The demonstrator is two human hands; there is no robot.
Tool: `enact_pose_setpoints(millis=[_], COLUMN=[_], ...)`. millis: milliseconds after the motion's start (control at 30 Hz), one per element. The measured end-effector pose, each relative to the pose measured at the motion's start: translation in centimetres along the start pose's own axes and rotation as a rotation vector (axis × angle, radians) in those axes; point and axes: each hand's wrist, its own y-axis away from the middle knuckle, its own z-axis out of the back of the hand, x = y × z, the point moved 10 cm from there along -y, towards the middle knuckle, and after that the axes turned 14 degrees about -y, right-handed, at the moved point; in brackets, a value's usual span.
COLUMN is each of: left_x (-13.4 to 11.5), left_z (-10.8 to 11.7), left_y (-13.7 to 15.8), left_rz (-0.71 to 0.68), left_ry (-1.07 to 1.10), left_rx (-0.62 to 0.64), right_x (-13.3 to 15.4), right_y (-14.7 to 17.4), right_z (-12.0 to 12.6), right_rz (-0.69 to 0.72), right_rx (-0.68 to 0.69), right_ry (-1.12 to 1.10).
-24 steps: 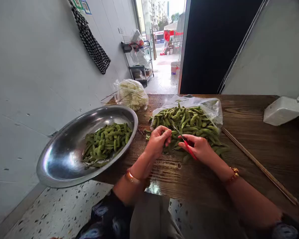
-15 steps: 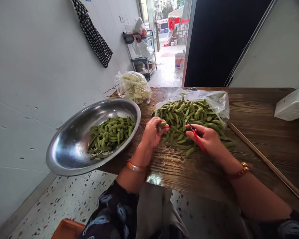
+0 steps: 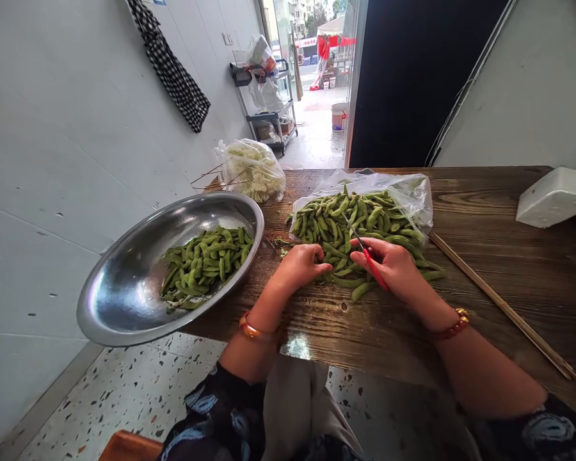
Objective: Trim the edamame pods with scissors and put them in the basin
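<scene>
A heap of green edamame pods (image 3: 360, 214) spills from a clear plastic bag (image 3: 415, 192) onto the wooden table. My left hand (image 3: 303, 266) is at the heap's near left edge, palm down with its fingers curled in; whatever they hold is hidden. My right hand (image 3: 394, 266) grips red-handled scissors (image 3: 373, 266), whose thin blades point up and left over the pods. To the left, a large steel basin (image 3: 125, 275) holds more pods (image 3: 206, 262), heaped on its right side.
Behind the basin stands a plastic bag of pale cauliflower-like pieces (image 3: 252, 169) with thin sticks beside it. Long wooden skewers (image 3: 504, 304) lie diagonally at the right. A white box (image 3: 554, 197) sits at the far right. A loaded cart (image 3: 269, 105) is by the doorway.
My left hand has turned palm down and dropped slightly toward the table; the pod seen in its fingers is no longer visible. My right hand still holds the scissors. The view has shifted slightly.
</scene>
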Motion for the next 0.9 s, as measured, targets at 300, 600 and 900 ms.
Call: enact_pose_setpoints(millis=[300,600,900], left_x=[-1.0,-1.7,-2.1], left_z=[1.4,-0.5,-0.3], left_y=[-0.1,0.4,0.8], left_rz=[-0.069,0.003,-0.004], left_ry=[0.366,0.949,0.843], left_rx=[-0.087,0.099,0.072], right_x=[0.2,1.0,1.0], right_y=[0.2,0.5,0.8], right_z=[-0.2,-1.4,-2.4], right_rz=[0.004,0.092,0.160], right_rx=[0.008,0.085,0.158], right_ry=[0.050,0.167,0.296])
